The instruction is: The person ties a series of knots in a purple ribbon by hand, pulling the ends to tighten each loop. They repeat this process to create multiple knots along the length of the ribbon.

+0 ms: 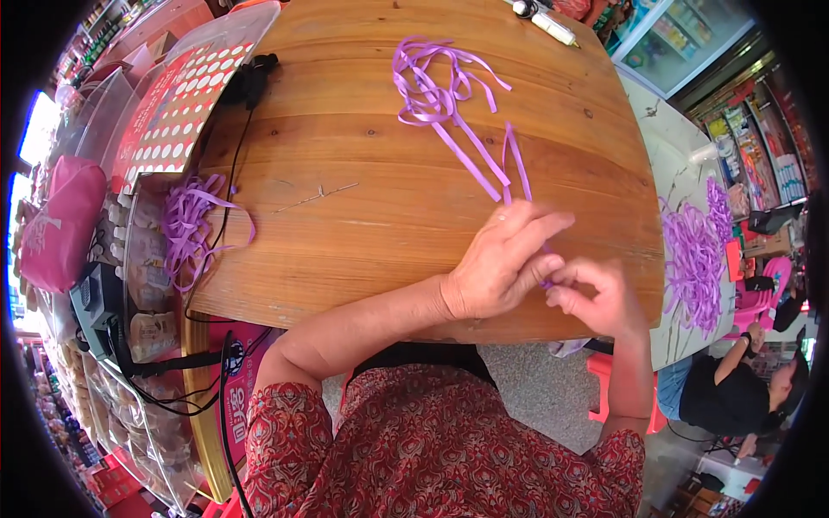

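In the head view, a wooden tabletop [345, 233] carried purple ribbon [427, 91], tangled into loops toward the tabletop's far edge, right of its middle. From the tangle, flat strands ran on a slanting long axis toward the tabletop's near right part, their lower ends pointing at the left hand [496, 263] and passing out of sight by its fingers. A folded strip [515, 155] beside them stood steeper, its bend toward the far edge.

Both hands met above the tabletop's near edge, right of centre, fingers bent around a small purple bit [547, 283]. The left hand's fingers were partly extended, and the right hand [600, 293] was curled with thumb and forefinger close together; blur and overlap left it impossible to tell whether either gripped firmly.

A pull could probably tighten the tangle into a knot, because its loops crossed one another; the small bit might also slip, given so little ribbon at the fingertips.

At the tabletop's left edge lay a second purple bunch [186, 224], crossed by a black cable [231, 177], a possible snag.
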Demonstrator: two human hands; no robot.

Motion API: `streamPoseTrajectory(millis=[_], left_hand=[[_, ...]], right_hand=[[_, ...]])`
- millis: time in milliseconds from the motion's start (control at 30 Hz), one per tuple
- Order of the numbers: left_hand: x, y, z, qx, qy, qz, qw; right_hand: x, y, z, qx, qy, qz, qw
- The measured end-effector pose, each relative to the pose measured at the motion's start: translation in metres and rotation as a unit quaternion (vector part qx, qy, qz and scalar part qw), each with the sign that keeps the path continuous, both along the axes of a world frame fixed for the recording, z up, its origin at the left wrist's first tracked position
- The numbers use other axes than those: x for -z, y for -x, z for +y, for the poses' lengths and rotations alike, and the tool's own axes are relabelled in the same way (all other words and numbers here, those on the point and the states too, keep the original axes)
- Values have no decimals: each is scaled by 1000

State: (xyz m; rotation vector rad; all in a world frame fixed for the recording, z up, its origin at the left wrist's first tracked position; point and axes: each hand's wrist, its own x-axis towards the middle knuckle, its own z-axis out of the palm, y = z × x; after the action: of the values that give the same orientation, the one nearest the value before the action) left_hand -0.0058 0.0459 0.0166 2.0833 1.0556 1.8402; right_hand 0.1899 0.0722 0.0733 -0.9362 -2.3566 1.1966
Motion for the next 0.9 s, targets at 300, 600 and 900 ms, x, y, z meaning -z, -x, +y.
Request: streamPoseTrajectory(millis=[300,600,900], left_hand=[[27,-16,-3,369,369,-242,818],[6,26,26,85,343,-192,916],[2,25,33,-129,13,120,984]], right_hand=[[9,2,-6,73,-170,31,982],[21,-68,35,180,-138,77,971],[30,-7,16,110,-252,23,961]])
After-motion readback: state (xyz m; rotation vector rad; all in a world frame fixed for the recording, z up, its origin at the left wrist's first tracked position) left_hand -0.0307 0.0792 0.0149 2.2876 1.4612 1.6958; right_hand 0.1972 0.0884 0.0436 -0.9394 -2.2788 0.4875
